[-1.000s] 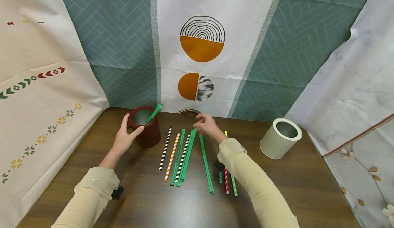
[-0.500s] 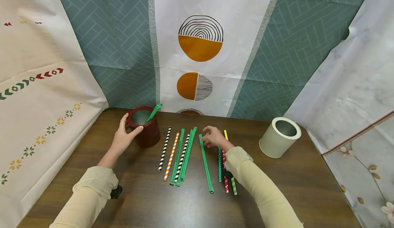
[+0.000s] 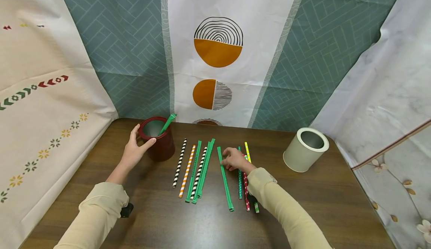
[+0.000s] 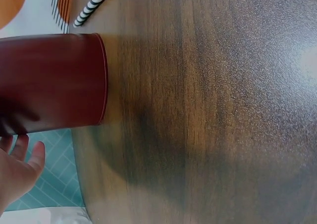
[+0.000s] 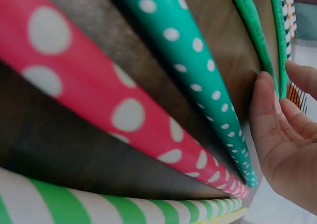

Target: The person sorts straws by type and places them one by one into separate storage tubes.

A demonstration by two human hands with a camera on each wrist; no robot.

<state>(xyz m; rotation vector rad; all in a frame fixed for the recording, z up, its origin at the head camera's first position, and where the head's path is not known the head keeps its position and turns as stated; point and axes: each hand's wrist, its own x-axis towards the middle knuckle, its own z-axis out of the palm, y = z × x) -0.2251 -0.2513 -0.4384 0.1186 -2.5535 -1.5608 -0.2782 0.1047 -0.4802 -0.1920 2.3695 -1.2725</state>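
Observation:
My left hand (image 3: 132, 150) holds the dark red canister (image 3: 163, 150) by its left side, with the thumb at the front of the rim. In the left wrist view, its fingers (image 4: 35, 157) lie against the canister wall. A green bag clip (image 3: 168, 123) leans inside, its top above the rim. My right hand (image 3: 236, 160) is low over the table, fingers bent, at the upper part of a single green bag clip (image 3: 226, 187) lying there. The right wrist view shows thumb and fingers apart around this clip (image 5: 255, 28).
Left of that clip lie black-striped (image 3: 179, 163) and orange-striped straws (image 3: 187, 171) with several green clips (image 3: 194, 170). Teal dotted (image 3: 240, 185), red dotted (image 3: 247, 198), green-striped and yellow straws (image 3: 247, 148) lie around the right wrist. A cream canister (image 3: 304, 151) stands at right.
My right hand has moved down and slightly right, from above the green clip group to the single green clip. My left hand stays on the red canister.

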